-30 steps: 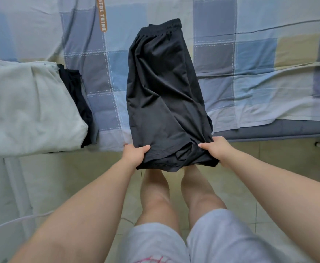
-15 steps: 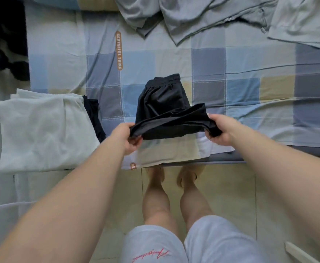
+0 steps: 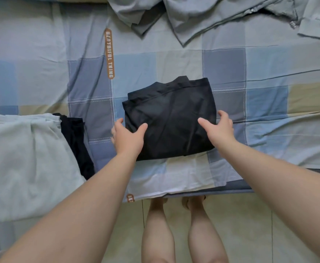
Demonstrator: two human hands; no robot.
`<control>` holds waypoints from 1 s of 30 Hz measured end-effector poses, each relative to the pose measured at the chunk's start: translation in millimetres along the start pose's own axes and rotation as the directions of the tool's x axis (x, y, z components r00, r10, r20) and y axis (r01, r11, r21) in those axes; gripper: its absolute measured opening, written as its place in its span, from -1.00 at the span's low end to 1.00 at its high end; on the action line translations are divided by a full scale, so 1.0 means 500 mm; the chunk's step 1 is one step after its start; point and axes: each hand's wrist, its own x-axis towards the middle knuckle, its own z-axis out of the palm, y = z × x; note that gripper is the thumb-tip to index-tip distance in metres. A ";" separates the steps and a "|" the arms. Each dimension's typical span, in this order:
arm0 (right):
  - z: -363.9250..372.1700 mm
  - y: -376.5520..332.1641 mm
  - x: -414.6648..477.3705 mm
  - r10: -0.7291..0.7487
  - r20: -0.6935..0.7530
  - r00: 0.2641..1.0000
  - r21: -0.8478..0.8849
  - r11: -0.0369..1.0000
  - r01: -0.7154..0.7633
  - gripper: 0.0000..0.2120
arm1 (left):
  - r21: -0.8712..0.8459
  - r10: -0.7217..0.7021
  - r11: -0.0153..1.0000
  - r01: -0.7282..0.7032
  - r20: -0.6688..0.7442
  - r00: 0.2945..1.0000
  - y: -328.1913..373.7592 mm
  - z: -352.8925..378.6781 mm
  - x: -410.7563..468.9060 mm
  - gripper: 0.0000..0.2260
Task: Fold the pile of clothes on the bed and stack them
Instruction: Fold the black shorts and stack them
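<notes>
The black shorts [image 3: 169, 118] lie folded into a compact square on the bed [image 3: 269, 130], near its front edge. The left hand [image 3: 127, 137] and right hand [image 3: 219, 128] each clasp a side edge, thumb on top and fingers round it. The folding looks finished; the next move is probably carrying them onto the pale green folded garment [image 3: 22, 158] at the left, keeping the layers together. Unfolded grey clothes [image 3: 193, 16] wait on the checked sheet; a tiled floor [image 3: 250, 224] lies below
</notes>
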 end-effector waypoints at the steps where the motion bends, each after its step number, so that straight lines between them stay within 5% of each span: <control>1: 0.007 0.010 0.015 0.014 -0.003 1.000 -0.025 1.000 -0.014 -0.14 | -0.017 -0.018 1.000 0.018 0.015 1.000 -0.011 0.010 0.013 -0.17; 5: 0.035 0.039 0.081 0.071 0.059 0.996 0.055 0.996 -0.074 0.12 | -0.127 -0.051 0.990 0.064 0.101 0.994 -0.021 0.043 0.049 -0.21; 9: 0.045 0.036 0.113 0.075 0.202 0.976 0.177 0.978 -0.112 -0.23 | -0.120 -0.093 0.987 0.108 0.122 0.988 -0.010 0.059 0.070 -0.43; 16: 0.039 0.033 0.091 0.085 0.482 0.872 0.150 0.973 -0.178 -0.37 | -0.106 -0.105 0.984 0.144 0.307 0.946 -0.009 0.035 0.056 -0.62; 21: -0.003 0.022 0.021 0.083 0.474 0.877 0.160 0.971 -0.178 -0.64 | -0.107 -0.154 0.972 0.208 0.375 0.914 -0.015 -0.014 -0.012 -0.59; 30: -0.176 0.000 -0.272 0.081 0.475 0.876 0.125 0.979 -0.159 -0.63 | -0.211 -0.206 0.928 0.306 0.393 0.896 0.007 -0.173 -0.333 -0.58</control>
